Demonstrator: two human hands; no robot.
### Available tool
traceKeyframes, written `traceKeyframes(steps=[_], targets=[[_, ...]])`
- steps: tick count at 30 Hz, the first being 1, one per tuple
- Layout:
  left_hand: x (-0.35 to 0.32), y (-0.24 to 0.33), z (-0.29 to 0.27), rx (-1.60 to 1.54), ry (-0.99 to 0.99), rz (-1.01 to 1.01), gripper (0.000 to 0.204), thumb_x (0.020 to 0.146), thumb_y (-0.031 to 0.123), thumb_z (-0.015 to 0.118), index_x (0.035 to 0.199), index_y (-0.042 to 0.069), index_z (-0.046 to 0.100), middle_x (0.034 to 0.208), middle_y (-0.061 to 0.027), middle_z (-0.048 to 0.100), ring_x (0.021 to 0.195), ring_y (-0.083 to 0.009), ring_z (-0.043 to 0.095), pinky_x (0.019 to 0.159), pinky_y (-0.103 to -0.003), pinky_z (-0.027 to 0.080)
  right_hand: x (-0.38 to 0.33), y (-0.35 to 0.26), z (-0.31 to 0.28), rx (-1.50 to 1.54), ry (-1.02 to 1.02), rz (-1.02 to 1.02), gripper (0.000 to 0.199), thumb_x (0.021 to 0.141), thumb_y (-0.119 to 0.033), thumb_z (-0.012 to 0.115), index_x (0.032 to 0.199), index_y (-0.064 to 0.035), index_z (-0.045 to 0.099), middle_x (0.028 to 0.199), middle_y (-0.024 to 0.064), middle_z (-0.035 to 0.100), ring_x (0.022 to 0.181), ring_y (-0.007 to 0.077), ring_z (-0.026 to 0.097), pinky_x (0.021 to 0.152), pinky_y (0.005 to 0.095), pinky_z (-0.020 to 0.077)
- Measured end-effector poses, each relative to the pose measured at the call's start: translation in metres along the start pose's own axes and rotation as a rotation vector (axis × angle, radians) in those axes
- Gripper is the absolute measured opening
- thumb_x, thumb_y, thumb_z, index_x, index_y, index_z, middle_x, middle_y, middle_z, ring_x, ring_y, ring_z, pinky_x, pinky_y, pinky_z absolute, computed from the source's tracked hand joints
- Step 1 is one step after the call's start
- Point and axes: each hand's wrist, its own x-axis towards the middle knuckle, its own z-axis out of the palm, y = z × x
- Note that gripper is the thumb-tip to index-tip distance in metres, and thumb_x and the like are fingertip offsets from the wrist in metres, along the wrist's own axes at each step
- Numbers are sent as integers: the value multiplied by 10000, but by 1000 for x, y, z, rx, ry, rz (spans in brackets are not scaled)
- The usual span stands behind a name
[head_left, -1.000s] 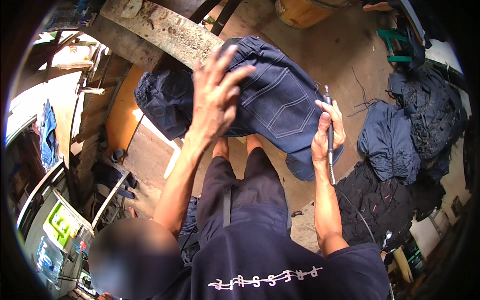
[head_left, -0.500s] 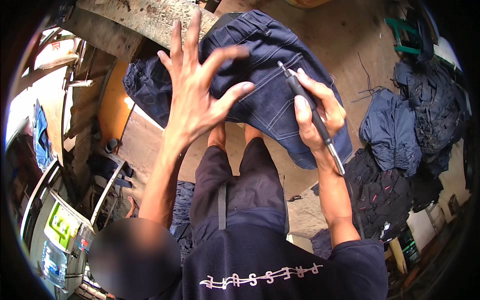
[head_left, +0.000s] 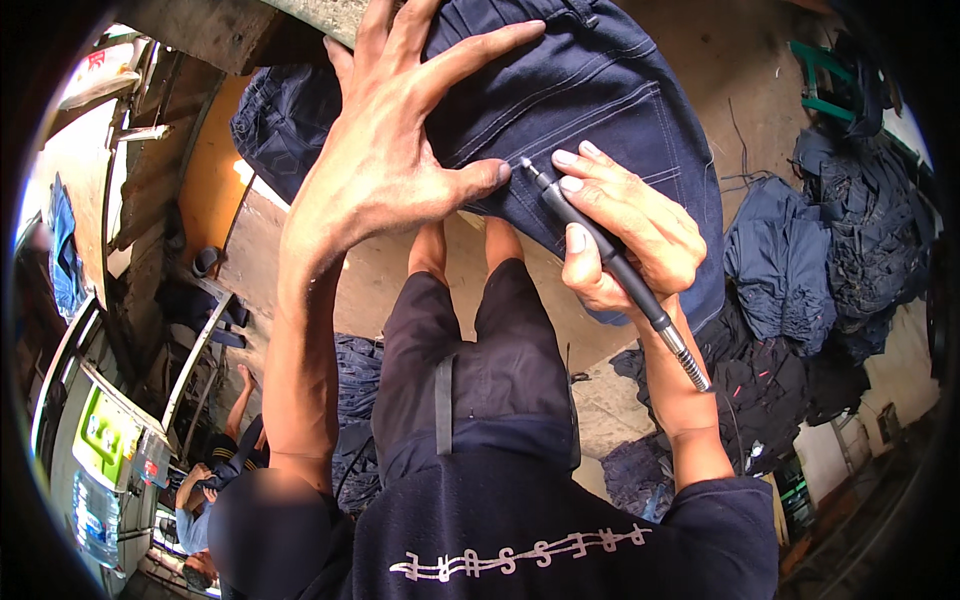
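Left hand [head_left: 385, 150] over dark-blue, white-stitched denim garment [head_left: 610, 115], fingers spread wide, probably to steady it; right hand [head_left: 645, 230] above garment, fingers pinching slim black pen-shaped tool [head_left: 630, 287] pencil-style, likely for control.

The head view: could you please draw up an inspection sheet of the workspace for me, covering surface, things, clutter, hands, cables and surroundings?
Surface: pale plank at the upper edge; what supports the garment is hidden.
Things in hand: dark blue denim garment with pale stitching; black pen-like tool, its tip near the cloth, contact unclear.
Clutter: blue-grey cloth heap and black cloth heap at right.
Hands: left hand spread open over the garment; right hand grips the tool.
Cables: thin cable below the tool's spring-like end; join unclear.
Surroundings: green stool upper right; lime-green tray and clear bottle lower left.
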Motion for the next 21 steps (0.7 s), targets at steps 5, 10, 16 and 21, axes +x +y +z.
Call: traceKeyframes(steps=[5,10,16,21], targets=[[-4,-9,5,13,-17,-11,982,770,667,852,1635,296,574,1847,-250,102,1676,-558,3,1315,-743,28,1,0,1,-20,-43,-12,257,734,-1,765,985,44,799,932,157,816,993,335,841,984,494,680],[-2,-12,8,39,16,40,986,763,660,859,1635,299,574,1847,-246,110,1677,-554,0,1317,-739,25,2,1,2,-13,-44,-10,247,739,-9,765,977,44,802,930,160,815,987,335,841,987,493,681],[-1,-10,4,42,-6,27,998,758,652,864,1641,296,566,1845,-254,108,1681,-548,-16,1322,-731,23,1,1,1,-27,-26,8,242,741,-14,758,971,48,802,930,169,813,982,333,841,990,494,681],[-1,0,1,-6,-51,-73,996,762,629,871,1648,298,557,1844,-262,96,1688,-533,-39,1326,-725,31,1,2,1,-38,-18,22,238,739,-13,750,963,50,801,934,172,812,979,330,840,988,493,683]])
